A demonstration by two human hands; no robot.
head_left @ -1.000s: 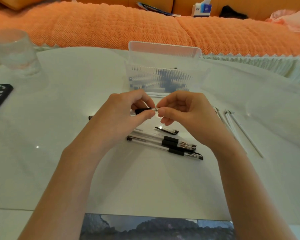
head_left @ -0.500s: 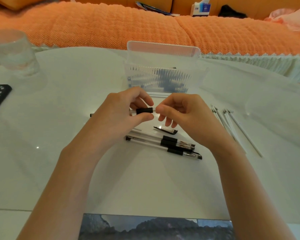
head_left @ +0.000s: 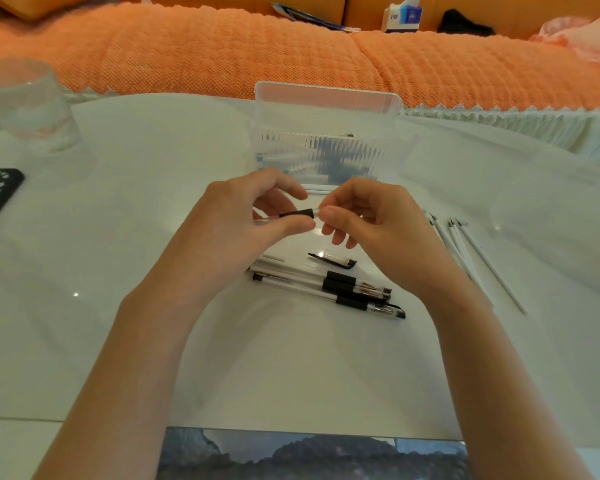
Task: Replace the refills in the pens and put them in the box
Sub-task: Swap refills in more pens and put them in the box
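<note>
Black rubber marks the grip of the pen (head_left: 296,213), the part that shows between my 2 hands; the clear barrel runs off leftward into my left hand (head_left: 229,233), whose thumb and fingers are curled round it; the tip end points right, straight at my right hand (head_left: 381,226), whose thumb and forefinger pinch the clear nose piece just past the grip, with the other fingers hanging loosely curled below. So the long axis lies nearly level, left to right across me, a little above the table (head_left: 153,341); whether I twist the nose or draw it off, I judge the move must go about or along that line, the right hand working while the left steadies the barrel. Whether a refill sits inside I cannot tell; my fingers hide most of the barrel. Refills (head_left: 482,254) lie on the table well to the right of my right hand; the other pens (head_left: 340,282) and a loose cap (head_left: 331,259) lie below my hands, nearer me; the box (head_left: 388,150) stands open just beyond my hands, dark shapes blurred behind its ribbed wall.
</note>
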